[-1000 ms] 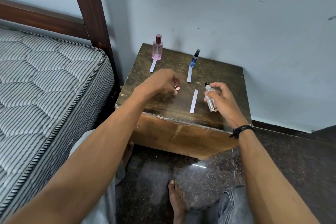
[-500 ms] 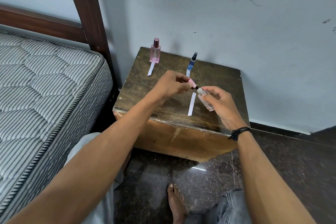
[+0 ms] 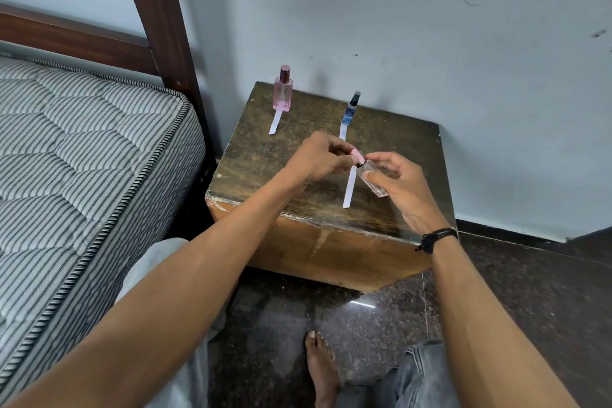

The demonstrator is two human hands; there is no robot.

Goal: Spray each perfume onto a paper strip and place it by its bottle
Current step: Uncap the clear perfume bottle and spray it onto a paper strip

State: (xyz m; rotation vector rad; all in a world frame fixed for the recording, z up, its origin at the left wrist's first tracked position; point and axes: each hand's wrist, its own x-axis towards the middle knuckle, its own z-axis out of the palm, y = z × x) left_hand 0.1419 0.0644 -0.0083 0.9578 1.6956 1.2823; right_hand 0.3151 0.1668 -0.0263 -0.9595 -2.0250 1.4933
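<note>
Above the table [image 3: 265, 156], the right hand [image 3: 407, 189] curls its fingers round a tilted clear perfume bottle [image 3: 374, 180], while the left hand [image 3: 318, 157] pinches a pink cap [image 3: 357, 155] at its nozzle. A paper strip [image 3: 349, 190] lies beneath them. The pink bottle [image 3: 283, 93] and blue bottle [image 3: 351, 109] stand behind, each with its own strip.

Both forearms reach forward and converge, left hand [image 3: 316, 161] pinching a pink cap [image 3: 357, 154] at the clear bottle [image 3: 381, 190] gripped by the right hand [image 3: 409, 197]

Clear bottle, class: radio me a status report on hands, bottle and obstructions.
Left hand pinches pink cap at nozzle; right hand grips clear bottle, tilted above table. Paper strip lies beneath. No obstruction seen.
</note>
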